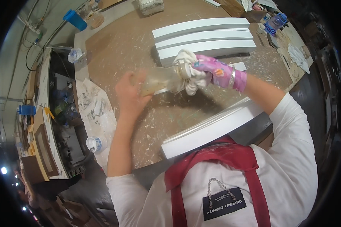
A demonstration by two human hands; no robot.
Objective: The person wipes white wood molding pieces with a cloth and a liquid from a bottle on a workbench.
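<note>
Over the middle of the table I hold a clear, cloudy plastic bottle (161, 80) on its side, its neck pointing right. My bare left hand (130, 91) is wrapped round the bottle's base end, somewhat blurred by motion. A pink flowered glove covers my right hand (218, 72), which grips a crumpled white cloth (192, 86) up against the bottle's mouth. Beneath them lies a white strip (238, 67), mostly hidden by the cloth and hands. A curved white moulding (212, 132) rests along the table's near edge, close to my body.
Several long white mouldings (204, 38) lie side by side at the back of the brown, paint-marked table (117, 49). A blue cup (75, 20) stands far left, a blue-capped bottle (275, 23) far right. Along the left edge are a stained cloth (93, 102) and a white tub (94, 144).
</note>
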